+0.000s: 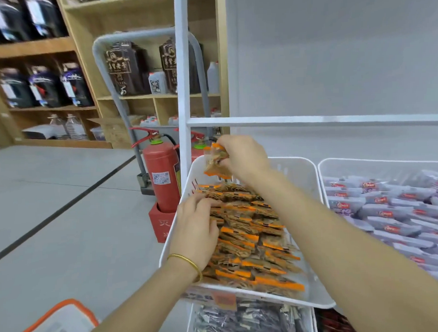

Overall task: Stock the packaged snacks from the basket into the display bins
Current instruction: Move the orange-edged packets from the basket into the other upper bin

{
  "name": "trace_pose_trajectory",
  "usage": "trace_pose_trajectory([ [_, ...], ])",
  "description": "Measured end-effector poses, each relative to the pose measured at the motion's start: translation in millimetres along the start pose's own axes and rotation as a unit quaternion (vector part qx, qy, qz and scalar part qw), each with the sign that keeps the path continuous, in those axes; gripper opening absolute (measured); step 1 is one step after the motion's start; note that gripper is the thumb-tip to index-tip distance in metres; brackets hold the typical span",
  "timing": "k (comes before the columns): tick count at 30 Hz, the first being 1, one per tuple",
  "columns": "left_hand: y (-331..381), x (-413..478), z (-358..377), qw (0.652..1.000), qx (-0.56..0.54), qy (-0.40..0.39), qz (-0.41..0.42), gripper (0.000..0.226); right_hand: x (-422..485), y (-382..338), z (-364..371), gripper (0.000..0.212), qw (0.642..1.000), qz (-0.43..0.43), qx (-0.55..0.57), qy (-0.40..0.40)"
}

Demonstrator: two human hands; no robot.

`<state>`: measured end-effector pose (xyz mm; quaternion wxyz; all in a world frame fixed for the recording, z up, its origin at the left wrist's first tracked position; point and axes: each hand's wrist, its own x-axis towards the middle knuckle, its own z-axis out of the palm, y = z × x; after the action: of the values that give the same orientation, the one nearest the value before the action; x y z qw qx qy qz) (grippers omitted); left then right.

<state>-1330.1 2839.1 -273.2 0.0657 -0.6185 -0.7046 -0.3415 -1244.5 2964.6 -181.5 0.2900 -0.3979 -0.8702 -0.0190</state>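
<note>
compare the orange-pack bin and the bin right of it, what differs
The orange-pack bin holds brown packs with orange edges; the right bin holds pale purple packs with red logos. The left hand touches and the right hand holds brown packs at the orange-pack bin; no hand touches the right bin. Both are white plastic bins, side by side.

Red extinguisher stand [163, 226] apparently marked 灭, dark jar [125, 67] with Chinese lettering too blurred to read
</note>
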Motion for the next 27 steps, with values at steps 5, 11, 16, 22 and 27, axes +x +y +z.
trace_pose_trajectory([
  [5, -5, 1, 1, 1.0, -0.015, -0.006, 0.005, 0.038, 4, 17, 6, 0.026, 0.998, 0.025, 0.061, -0.025],
  [11, 0, 17, 2, 1.0, 0.0, -0.014, -0.016, 0.048, -17, 42, -11, 0.025, 0.994, 0.048, 0.073, 0.069],
  [16, 1, 41, 4, 0.996, 0.083, -0.01, -0.036, 0.049, -20, 52, 17, 0.024, 1.0, 0.025, -0.016, 0.005],
  [22, -2, 58, 9, 0.995, 0.091, -0.026, -0.02, 0.051, -21, 62, 38, 0.017, 0.998, -0.005, -0.012, -0.065],
  [27, -5, 48, 13, 0.998, 0.05, -0.023, -0.002, 0.055, -25, 57, 42, 0.015, 0.986, 0.01, -0.16, -0.039],
])
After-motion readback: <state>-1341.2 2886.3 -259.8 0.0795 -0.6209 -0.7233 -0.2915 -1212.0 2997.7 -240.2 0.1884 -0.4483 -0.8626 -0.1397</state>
